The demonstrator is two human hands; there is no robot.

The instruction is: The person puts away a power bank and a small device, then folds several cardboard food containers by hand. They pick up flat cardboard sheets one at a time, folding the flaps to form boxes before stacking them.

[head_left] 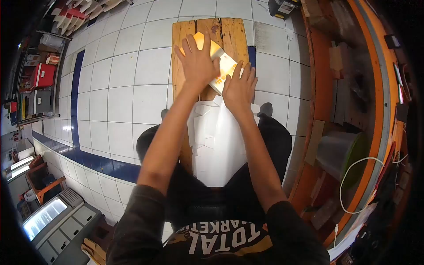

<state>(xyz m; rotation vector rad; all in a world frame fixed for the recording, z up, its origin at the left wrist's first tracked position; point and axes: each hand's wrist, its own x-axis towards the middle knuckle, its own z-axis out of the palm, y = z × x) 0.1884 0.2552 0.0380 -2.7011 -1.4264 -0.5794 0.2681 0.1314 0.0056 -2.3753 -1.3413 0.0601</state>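
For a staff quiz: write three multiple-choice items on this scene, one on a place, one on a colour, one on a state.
1. Where does the carton lie?
A on the floor tiles
B on the board
C on a shelf

2. What colour is the sheet stack?
A white
B red
C green

3. How are the left hand and right hand?
A clenched in the air
B holding a cable
C flat on the carton, fingers spread

Answers:
1 B, wood shows beyond the carton's edges.
2 A, the sheet stack is plain white.
3 C, both palms lie on the carton.
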